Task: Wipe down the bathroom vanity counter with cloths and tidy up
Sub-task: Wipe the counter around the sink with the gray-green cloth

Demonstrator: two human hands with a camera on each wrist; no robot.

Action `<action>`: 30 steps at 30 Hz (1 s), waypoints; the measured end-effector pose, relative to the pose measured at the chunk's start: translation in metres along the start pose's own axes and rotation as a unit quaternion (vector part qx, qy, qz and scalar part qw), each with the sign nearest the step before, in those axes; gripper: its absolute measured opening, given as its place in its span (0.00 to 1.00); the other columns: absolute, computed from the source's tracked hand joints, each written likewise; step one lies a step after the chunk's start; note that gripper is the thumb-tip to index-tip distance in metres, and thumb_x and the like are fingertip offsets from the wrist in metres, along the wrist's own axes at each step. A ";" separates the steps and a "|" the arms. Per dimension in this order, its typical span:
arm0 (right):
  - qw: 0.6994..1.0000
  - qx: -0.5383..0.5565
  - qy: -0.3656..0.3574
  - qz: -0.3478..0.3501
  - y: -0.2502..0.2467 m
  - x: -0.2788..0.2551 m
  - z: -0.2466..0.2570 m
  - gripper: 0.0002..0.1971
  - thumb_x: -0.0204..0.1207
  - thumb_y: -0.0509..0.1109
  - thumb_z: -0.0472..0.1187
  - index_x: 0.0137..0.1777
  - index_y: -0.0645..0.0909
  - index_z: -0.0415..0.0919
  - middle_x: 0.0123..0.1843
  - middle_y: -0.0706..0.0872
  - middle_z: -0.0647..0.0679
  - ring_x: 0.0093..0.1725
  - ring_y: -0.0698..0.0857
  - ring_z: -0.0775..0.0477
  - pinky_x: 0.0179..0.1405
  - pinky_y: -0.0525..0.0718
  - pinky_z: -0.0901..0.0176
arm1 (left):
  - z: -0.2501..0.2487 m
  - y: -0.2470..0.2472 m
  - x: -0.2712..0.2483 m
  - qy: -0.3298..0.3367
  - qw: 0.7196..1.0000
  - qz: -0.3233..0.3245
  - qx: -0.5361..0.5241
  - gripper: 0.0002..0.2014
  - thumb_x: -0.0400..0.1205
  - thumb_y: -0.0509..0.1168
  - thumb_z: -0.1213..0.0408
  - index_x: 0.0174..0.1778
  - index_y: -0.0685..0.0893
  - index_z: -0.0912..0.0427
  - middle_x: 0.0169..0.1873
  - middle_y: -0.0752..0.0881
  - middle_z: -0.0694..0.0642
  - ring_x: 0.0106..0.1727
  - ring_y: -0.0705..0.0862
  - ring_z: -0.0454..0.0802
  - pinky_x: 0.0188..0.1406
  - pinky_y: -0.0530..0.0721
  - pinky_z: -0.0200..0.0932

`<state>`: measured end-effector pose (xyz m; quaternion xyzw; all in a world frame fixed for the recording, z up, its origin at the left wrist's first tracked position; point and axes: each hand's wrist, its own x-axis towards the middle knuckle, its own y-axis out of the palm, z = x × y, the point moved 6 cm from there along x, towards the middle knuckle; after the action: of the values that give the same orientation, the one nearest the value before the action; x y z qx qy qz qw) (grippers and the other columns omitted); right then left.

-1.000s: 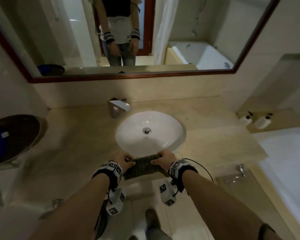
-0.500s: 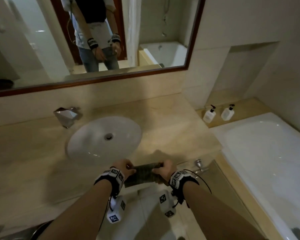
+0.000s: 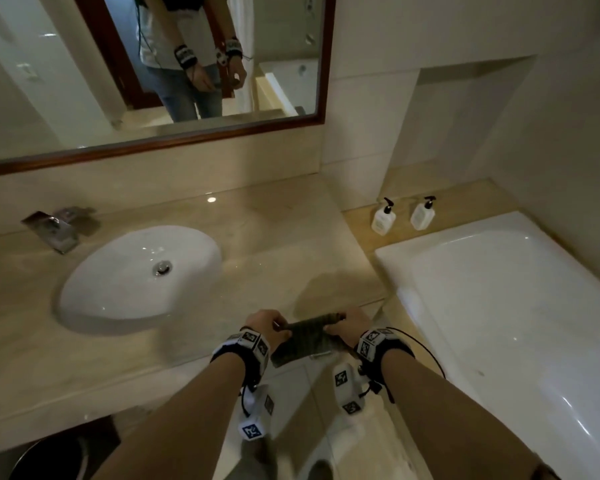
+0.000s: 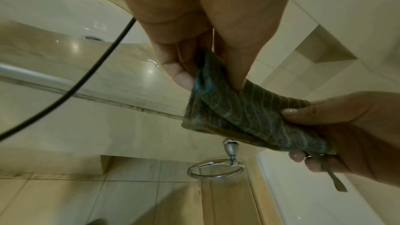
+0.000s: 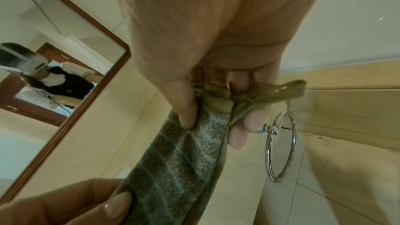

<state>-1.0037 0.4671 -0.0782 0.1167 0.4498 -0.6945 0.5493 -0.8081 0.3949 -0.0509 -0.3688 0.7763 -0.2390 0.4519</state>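
The left hand and right hand each pinch one end of the folded cloth, now shifted rightward past the sink, over the worktop edge; right-side wiping likely follows.

Cloth spans between left hand and right hand, one end pinched by each; both held over the front edge of the vanity counter. Left fingers: thumb on the near face of the cloth, fingertips on the far face. Right fingers: curled round the other end, a hanging loop sticking out past them. Towel ring below the fingers, on the counter's end panel. Sink ahead-left of the left fingers, faucet behind it. Mirror on the wall beyond the fingers. Bathtub right of the right fingers; two pump bottles on the ledge at its far end.
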 end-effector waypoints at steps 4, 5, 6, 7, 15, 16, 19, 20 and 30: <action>1.000 -0.017 0.003 0.023 0.015 0.021 0.009 0.22 0.73 0.76 0.47 0.62 0.81 0.35 0.51 0.87 0.42 0.44 0.86 0.45 0.39 0.86 0.56 | 0.010 -0.004 0.027 -0.019 0.999 0.011 0.027 0.12 0.80 0.70 0.55 0.57 0.85 0.53 0.53 0.87 0.53 0.51 0.86 0.52 0.54 0.86 0.46; 0.999 -0.028 0.000 0.024 0.015 0.022 0.013 0.22 0.74 0.75 0.47 0.63 0.81 0.34 0.50 0.87 0.42 0.44 0.86 0.45 0.38 0.84 0.58 | 0.010 -0.005 0.030 -0.020 0.999 0.009 0.029 0.12 0.80 0.70 0.55 0.57 0.85 0.54 0.53 0.87 0.54 0.52 0.86 0.53 0.54 0.86 0.47; 0.999 -0.037 0.000 0.025 0.013 0.025 0.015 0.22 0.75 0.75 0.47 0.64 0.80 0.34 0.51 0.86 0.42 0.46 0.85 0.44 0.40 0.83 0.57 | 0.011 -0.007 0.034 -0.021 0.999 0.010 0.029 0.12 0.80 0.70 0.55 0.57 0.84 0.54 0.53 0.86 0.55 0.51 0.86 0.53 0.54 0.87 0.47; 0.999 -0.038 0.014 0.027 0.010 0.030 0.018 0.24 0.75 0.74 0.46 0.67 0.78 0.34 0.55 0.85 0.41 0.51 0.85 0.43 0.45 0.83 0.55 | 0.010 -0.008 0.043 -0.017 0.999 0.012 0.029 0.12 0.80 0.70 0.55 0.57 0.84 0.54 0.53 0.86 0.55 0.50 0.85 0.53 0.53 0.87 0.47; 0.997 -0.054 0.062 0.010 -0.045 0.076 0.048 0.28 0.80 0.69 0.46 0.78 0.67 0.39 0.68 0.80 0.40 0.52 0.83 0.43 0.54 0.85 0.53 | -0.017 -0.013 0.104 0.000 1.000 0.014 -0.010 0.11 0.80 0.70 0.57 0.57 0.79 0.52 0.51 0.86 0.54 0.45 0.82 0.52 0.44 0.82 0.43; 0.997 -0.050 0.064 0.011 -0.049 0.082 0.049 0.28 0.81 0.69 0.45 0.79 0.66 0.39 0.68 0.80 0.40 0.48 0.83 0.44 0.49 0.86 0.54 | -0.021 -0.012 0.109 -0.002 1.000 0.014 -0.011 0.10 0.80 0.70 0.58 0.56 0.79 0.52 0.51 0.86 0.54 0.44 0.82 0.52 0.44 0.83 0.43; 0.996 -0.046 0.073 0.014 -0.052 0.100 0.045 0.31 0.80 0.69 0.45 0.80 0.65 0.41 0.64 0.82 0.41 0.48 0.86 0.42 0.48 0.88 0.50 | -0.030 -0.009 0.123 -0.005 1.000 0.009 -0.003 0.07 0.81 0.68 0.60 0.52 0.78 0.50 0.52 0.86 0.54 0.46 0.84 0.52 0.46 0.85 0.44; 0.996 -0.041 0.076 0.018 -0.052 0.106 0.041 0.31 0.79 0.69 0.45 0.81 0.65 0.42 0.60 0.83 0.42 0.49 0.87 0.41 0.50 0.89 0.47 | -0.033 -0.008 0.127 -0.008 1.000 0.011 0.001 0.07 0.81 0.68 0.61 0.53 0.79 0.50 0.53 0.85 0.54 0.48 0.84 0.53 0.48 0.85 0.45; 0.989 -0.094 0.064 0.098 -0.069 0.183 0.031 0.23 0.80 0.66 0.44 0.74 0.71 0.40 0.59 0.83 0.41 0.54 0.84 0.40 0.57 0.84 0.48 | -0.085 0.044 0.147 0.059 0.986 0.048 0.151 0.23 0.77 0.69 0.48 0.65 0.73 0.50 0.62 0.72 0.53 0.60 0.76 0.56 0.61 0.80 0.49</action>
<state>-1.1206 0.3228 -0.1468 0.1518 0.5337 -0.5829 0.5936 -0.9455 0.3088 -0.1186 -0.2435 0.7736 -0.3530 0.4665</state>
